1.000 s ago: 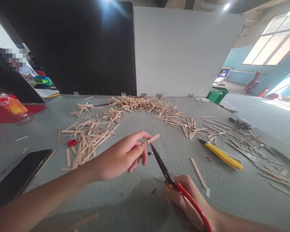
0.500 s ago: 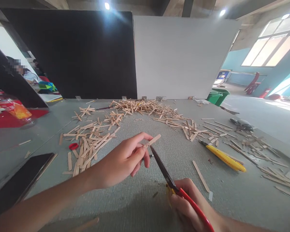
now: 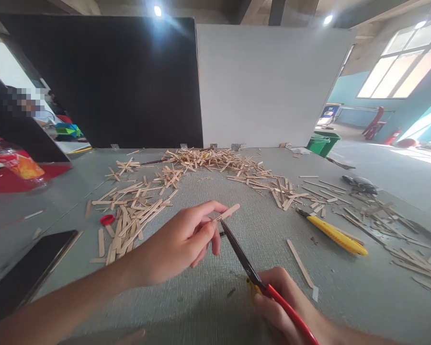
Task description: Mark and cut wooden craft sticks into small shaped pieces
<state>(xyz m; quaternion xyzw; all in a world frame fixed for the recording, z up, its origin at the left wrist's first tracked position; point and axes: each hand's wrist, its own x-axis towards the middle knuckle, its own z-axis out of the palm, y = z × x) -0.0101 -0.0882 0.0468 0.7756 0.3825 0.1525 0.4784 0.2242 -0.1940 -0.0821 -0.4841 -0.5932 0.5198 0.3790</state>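
Between the thumb and fingers of my left hand [image 3: 183, 239] is a wooden craft stick [image 3: 232, 211], its rounded end pointing up and right. My right hand [image 3: 285, 299] grips a pair of scissors [image 3: 242, 258] with red and yellow handles and dark blades. The blade tips touch or nearly touch the stick close to my left fingertips; I cannot tell which. A small dark object [image 3: 221, 234] shows by my left fingers, and whether they hold it is unclear. Right of the scissors lies a single craft stick [image 3: 300, 263] on the grey table [image 3: 201, 311].
Craft sticks [image 3: 129, 220] lie heaped in an arc across the table's left and back. A yellow utility knife [image 3: 334, 235] and wood scraps [image 3: 380, 215] are at the right. At the left are a phone [image 3: 32, 268], a red cap [image 3: 107, 220] and a drink bottle [image 3: 19, 163].
The scissor tips have shifted slightly left and down along the stick, toward my left fingertips. Both hands keep nearly the same place, and the view has moved a little.
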